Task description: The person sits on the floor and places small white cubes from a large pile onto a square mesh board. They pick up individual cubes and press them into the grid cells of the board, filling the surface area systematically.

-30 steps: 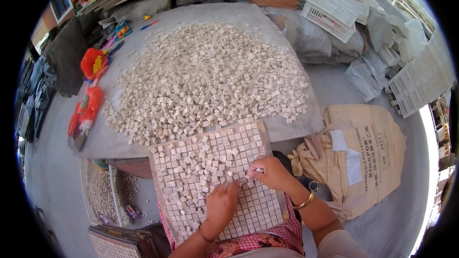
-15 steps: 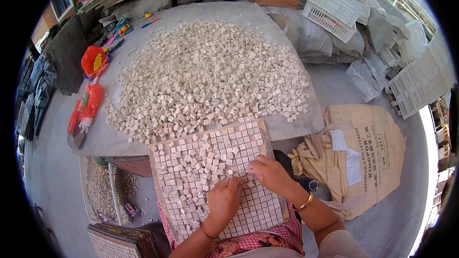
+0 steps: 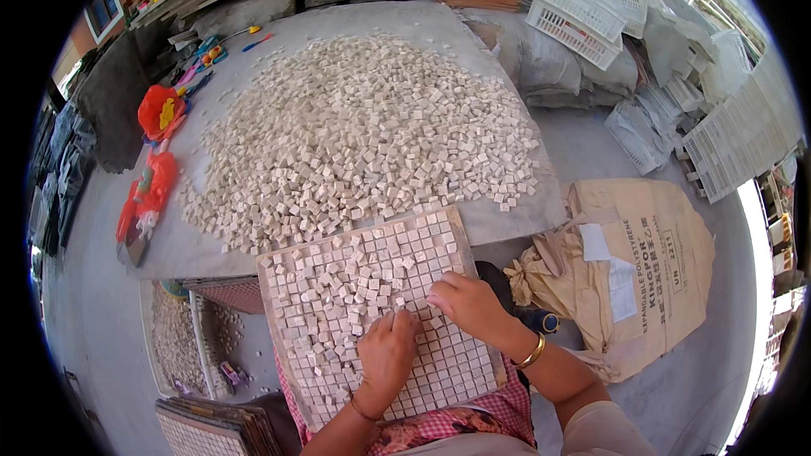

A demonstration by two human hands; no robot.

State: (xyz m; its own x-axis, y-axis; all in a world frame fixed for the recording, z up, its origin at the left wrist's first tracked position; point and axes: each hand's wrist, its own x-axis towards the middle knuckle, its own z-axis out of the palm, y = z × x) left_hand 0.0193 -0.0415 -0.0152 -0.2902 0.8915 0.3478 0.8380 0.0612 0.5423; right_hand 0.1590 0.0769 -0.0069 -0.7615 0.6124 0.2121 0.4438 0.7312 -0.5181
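Observation:
A framed grid board (image 3: 263,287) lies tilted across my lap, its lower edge toward me. Small off-white stone mosaic tiles fill many of its square cells, and loose tiles (image 3: 359,283) are heaped over its upper left and middle. My left hand (image 3: 389,355) rests low over the middle of the board, fingers curled and bunched against the tiles. To its right, my right hand (image 3: 473,308) has thumb and fingers pinched together just above the grid. Whatever either hand has between its fingertips is too small or hidden to make out.
Beyond the board, a large pile of tiles (image 3: 363,135) covers a grey table (image 3: 422,21). Orange plastic bags (image 3: 156,177) lie on its left edge. A tan sack (image 3: 667,270) is at right, white crates (image 3: 579,17) at back right. Stacked boards (image 3: 203,431) and a tile-filled bin (image 3: 173,338) stand lower left.
Both hands have shifted very slightly left over the board, along with a small shift of the whole view. The fingers stay bunched at nearly the same cells.

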